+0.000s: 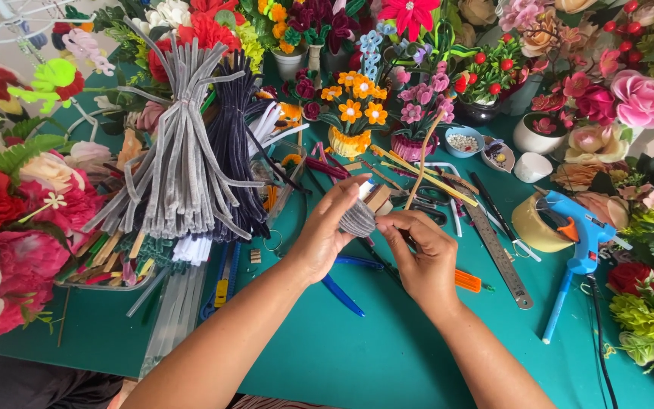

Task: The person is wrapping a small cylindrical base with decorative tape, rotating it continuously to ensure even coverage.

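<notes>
Both hands meet mid-desk (357, 356). The left hand (325, 231) pinches a grey coil (357, 220); the right hand (421, 254) grips its end

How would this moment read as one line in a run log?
left hand: holds grey coil | right hand: pinches coil | near: blue pliers, glue gun, ruler | surface: green table

A grey fuzzy coil (357, 218) lies over a green table (357, 356), beside a blue glue gun (580, 235) and orange flowers (353, 102).
</notes>
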